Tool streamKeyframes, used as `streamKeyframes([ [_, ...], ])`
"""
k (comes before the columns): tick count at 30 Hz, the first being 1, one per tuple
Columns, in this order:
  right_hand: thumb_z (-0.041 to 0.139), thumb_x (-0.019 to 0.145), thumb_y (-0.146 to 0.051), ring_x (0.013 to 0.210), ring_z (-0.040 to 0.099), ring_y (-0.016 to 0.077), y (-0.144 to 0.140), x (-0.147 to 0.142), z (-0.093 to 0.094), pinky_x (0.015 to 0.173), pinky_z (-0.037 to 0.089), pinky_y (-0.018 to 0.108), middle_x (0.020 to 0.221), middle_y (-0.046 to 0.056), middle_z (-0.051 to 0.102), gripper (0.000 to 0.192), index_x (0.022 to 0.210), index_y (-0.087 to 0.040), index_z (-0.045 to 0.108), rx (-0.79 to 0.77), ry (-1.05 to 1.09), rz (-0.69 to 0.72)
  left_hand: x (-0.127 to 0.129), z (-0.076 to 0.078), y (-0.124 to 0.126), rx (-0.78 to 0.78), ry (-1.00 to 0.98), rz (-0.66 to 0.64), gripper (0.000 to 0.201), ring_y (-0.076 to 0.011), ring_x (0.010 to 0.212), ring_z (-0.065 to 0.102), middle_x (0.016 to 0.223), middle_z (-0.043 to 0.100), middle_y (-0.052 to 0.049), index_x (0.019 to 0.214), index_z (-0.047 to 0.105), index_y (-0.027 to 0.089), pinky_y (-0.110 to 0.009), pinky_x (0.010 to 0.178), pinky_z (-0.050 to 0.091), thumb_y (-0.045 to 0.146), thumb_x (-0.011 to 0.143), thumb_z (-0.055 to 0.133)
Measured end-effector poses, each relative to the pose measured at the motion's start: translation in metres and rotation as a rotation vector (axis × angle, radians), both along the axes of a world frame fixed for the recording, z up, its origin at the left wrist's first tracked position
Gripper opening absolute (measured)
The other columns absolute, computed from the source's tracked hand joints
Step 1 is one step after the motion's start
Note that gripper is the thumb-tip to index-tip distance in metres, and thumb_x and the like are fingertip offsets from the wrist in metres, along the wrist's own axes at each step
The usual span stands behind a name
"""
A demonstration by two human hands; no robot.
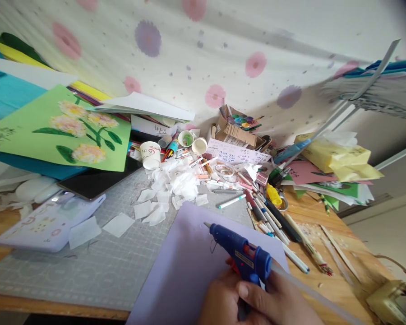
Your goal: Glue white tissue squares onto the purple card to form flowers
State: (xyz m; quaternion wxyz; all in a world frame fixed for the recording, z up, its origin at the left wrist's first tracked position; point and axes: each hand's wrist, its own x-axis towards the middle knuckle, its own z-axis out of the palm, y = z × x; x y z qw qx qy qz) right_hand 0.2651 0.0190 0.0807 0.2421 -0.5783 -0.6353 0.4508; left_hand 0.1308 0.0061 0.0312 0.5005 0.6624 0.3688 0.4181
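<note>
A blue hot glue gun (240,250) is held low over a sheet of lilac paper (176,262), its nozzle pointing up and to the left. My left hand (219,295) closes around the front of the grip, by the orange trigger. From the other side my right hand (284,298) wraps the handle, its thumb lying across it. The two hands overlap, and some fingers are hidden. A long translucent glue stick (313,289) sticks out of the gun's rear toward the lower right.
Left of the paper lie loose white tissue squares (119,224) on a grey cutting mat (98,266). Pens and markers (267,216) crowd the right, paper cups (150,155) the back. A green flower picture (88,131) leans at left; a yellow tissue pack (334,153) sits at right.
</note>
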Motion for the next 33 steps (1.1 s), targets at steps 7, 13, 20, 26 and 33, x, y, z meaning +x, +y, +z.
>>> streamKeyframes([
  [7, 0.057, 0.072, -0.039, 0.046, 0.049, 0.0123, 0.018, -0.013, 0.006, 0.042, 0.038, 0.023, 0.06, -0.002, 0.054, 0.029, 0.091, -0.017, 0.057, -0.313, 0.117, 0.009, 0.004, -0.022, 0.0, -0.191, 0.046, -0.135, 0.053, -0.0146, 0.064, 0.066, 0.094, 0.069, -0.003, 0.119, 0.057, 0.024, -0.019, 0.052, 0.051, 0.032, 0.068, 0.069],
  [13, 0.059, 0.071, -0.035, 0.064, 0.048, 0.0153, 0.027, -0.012, 0.004, 0.059, 0.041, 0.027, 0.068, 0.001, 0.053, 0.02, 0.076, -0.016, 0.058, -0.093, 0.006, 0.079, -0.054, -0.018, -0.005, 0.445, 0.321, -0.117, 0.01, -0.0099, 0.08, 0.066, 0.089, 0.071, 0.005, 0.088, 0.065, 0.024, -0.015, 0.076, 0.049, 0.023, 0.078, 0.066],
  [20, 0.058, 0.075, -0.04, 0.087, 0.056, 0.027, 0.029, -0.018, 0.002, 0.08, 0.045, 0.041, 0.092, 0.009, 0.065, 0.036, 0.1, -0.016, 0.065, 0.018, -0.102, 0.131, -0.108, -0.027, 0.0, 0.724, 0.442, 0.067, 0.009, -0.0143, 0.096, 0.064, 0.09, 0.072, 0.003, 0.075, 0.062, 0.022, -0.021, 0.087, 0.049, 0.026, 0.081, 0.056],
  [26, 0.061, 0.074, -0.043, 0.082, 0.06, 0.0262, 0.024, -0.012, -0.006, 0.074, 0.05, 0.038, 0.086, 0.007, 0.067, 0.029, 0.089, -0.018, 0.067, -0.001, -0.13, 0.098, -0.107, -0.032, 0.001, 0.796, 0.357, 0.134, 0.019, -0.0108, 0.093, 0.065, 0.085, 0.073, 0.003, 0.072, 0.061, 0.022, -0.018, 0.09, 0.048, 0.026, 0.086, 0.048],
  [33, 0.07, 0.068, -0.041, 0.098, 0.06, 0.0299, 0.023, -0.005, -0.019, 0.088, 0.048, 0.041, 0.101, 0.008, 0.069, 0.039, 0.102, -0.021, 0.069, 0.084, -0.151, -0.024, -0.109, -0.032, 0.001, 0.834, 0.335, 0.128, 0.019, -0.0115, 0.096, 0.064, 0.084, 0.073, 0.002, 0.075, 0.063, 0.021, -0.019, 0.095, 0.046, 0.026, 0.087, 0.049],
])
